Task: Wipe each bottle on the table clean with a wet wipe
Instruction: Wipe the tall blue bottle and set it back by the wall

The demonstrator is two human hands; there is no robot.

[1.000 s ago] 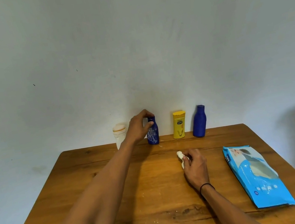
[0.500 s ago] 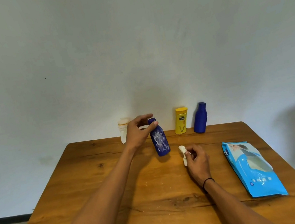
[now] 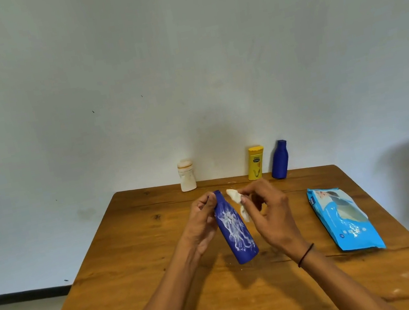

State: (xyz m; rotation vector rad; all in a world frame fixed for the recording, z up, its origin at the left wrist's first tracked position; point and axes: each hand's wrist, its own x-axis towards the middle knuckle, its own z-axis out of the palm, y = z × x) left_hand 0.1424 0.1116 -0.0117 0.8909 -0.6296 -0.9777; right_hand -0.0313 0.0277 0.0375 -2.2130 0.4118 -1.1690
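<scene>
While gripping the smeared blue bottle [image 3: 236, 231] near its neck, left hand [image 3: 202, 226] holds it tilted above the bench [image 3: 135, 262], base low and towards the body. Right hand [image 3: 268, 214] pinches a crumpled wet wipe [image 3: 239, 202] just beside the bottle's shoulder, not clearly touching. To wipe well: keep the neck grip firm, press the wipe flat on the white streaks, stroke from shoulder down to base, turn the bottle between passes, refold to a fresh face when soiled. Beyond, along the far edge, stand a white bottle [image 3: 186, 175], a yellow bottle [image 3: 255, 163] and a plain blue bottle [image 3: 279, 160]; wipes pack [image 3: 342, 215] lies right.
</scene>
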